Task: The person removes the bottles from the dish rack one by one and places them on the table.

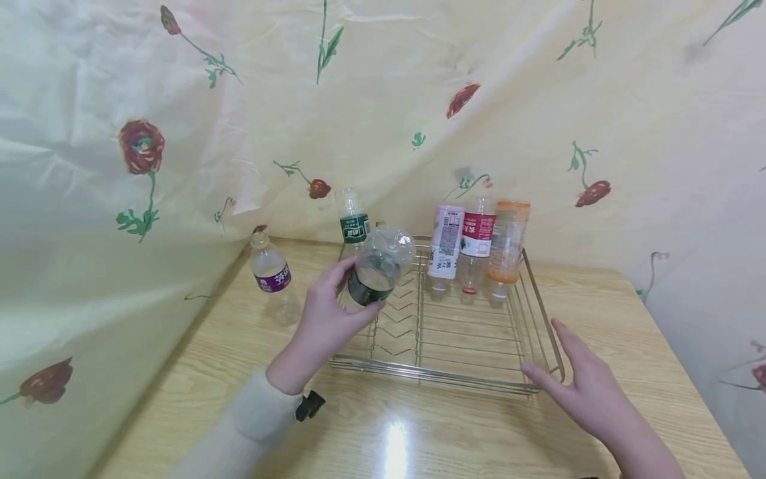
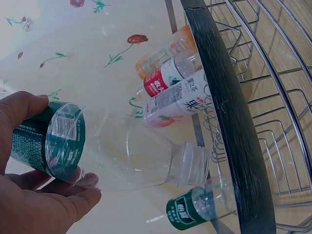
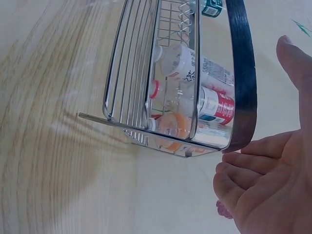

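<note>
My left hand [image 1: 326,303] grips a clear plastic bottle [image 1: 376,269] with a green label, its fingers and thumb round the label. The bottle is tilted above the left part of a metal wire rack [image 1: 445,379]. In the left wrist view its bare neck [image 2: 189,165] points toward the rack. Behind it another green-labelled bottle [image 1: 355,228] stands in the rack's back left. My right hand [image 1: 583,382], fingers extended and thumb spread, is at the rack's front right corner and holds nothing.
Along the rack's back right, neck down, stand a pink-and-white bottle [image 1: 445,243], a red-labelled bottle [image 1: 477,236] and an orange-ended bottle [image 1: 507,243]. A purple-labelled bottle [image 1: 273,278] stands upright on the wooden table [image 1: 359,426], left of the rack. A flowered sheet [image 1: 383,120] hangs behind.
</note>
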The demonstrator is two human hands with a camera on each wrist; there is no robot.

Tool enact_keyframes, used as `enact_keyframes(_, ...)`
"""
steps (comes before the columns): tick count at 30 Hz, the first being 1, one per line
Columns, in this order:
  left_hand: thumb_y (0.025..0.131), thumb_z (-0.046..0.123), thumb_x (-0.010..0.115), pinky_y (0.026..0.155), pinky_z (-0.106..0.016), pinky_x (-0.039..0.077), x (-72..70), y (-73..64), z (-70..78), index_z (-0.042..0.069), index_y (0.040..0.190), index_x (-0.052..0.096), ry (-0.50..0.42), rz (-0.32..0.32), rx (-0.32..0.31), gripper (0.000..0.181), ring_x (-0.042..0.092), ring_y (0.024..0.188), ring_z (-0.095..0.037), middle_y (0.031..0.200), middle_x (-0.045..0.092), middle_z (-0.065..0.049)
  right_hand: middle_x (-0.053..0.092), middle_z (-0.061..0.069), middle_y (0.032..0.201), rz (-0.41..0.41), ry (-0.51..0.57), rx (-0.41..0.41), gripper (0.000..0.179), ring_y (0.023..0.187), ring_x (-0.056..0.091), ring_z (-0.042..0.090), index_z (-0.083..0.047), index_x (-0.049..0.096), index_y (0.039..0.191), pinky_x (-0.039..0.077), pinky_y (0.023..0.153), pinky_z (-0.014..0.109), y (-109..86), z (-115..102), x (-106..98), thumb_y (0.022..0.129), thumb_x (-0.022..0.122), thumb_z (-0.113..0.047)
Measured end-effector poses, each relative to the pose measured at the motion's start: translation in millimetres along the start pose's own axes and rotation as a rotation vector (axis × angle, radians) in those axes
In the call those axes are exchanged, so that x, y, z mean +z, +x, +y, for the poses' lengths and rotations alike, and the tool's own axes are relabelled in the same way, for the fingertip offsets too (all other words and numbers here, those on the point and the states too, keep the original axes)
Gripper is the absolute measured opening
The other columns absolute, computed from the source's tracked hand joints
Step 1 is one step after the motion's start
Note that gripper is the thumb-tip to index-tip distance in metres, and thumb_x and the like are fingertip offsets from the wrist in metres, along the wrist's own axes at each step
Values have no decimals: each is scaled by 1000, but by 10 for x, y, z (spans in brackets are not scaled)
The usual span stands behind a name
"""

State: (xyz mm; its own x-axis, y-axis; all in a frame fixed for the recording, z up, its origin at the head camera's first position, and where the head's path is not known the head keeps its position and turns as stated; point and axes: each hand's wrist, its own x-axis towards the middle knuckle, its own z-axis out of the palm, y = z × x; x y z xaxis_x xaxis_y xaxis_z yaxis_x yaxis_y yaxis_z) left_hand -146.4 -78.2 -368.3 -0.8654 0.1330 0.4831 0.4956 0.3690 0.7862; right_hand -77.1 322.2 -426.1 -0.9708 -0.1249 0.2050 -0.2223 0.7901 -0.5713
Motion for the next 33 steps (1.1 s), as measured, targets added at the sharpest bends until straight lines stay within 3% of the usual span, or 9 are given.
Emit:
enact_keyframes(9,74,10,93,106,-44,45,45,-32,29,4,141,55,144,1,144,78,56,122,-22,133,61,-7,28,34,157,41,3,-44,93,135,29,63,-7,17,163,26,102,79,26,-59,-13,95,73,-37)
enact_keyframes(15,74,7,91,103,-38,49,78,-35,65,2,142,53,168,-13,202,78,58,118,-22,129,61,-8,32,31,156,71,7,-75,91,135,32,60,-11,20,163,28,102,78,49,-135,-16,94,75,-35)
enact_keyframes(24,73,5,92,101,-34,50,107,-40,80,-1,140,53,208,-32,261,78,60,117,-23,130,61,-11,35,31,155,92,11,-103,91,134,35,59,-13,22,163,31,100,78,83,-210,-27,93,77,-33)
enact_keyframes(33,71,3,93,102,-36,49,132,-53,101,-3,140,51,255,-60,259,80,57,124,-28,135,59,-16,37,28,155,113,0,-140,93,133,38,57,-15,26,163,34,99,76,133,-310,-54,90,81,-32)
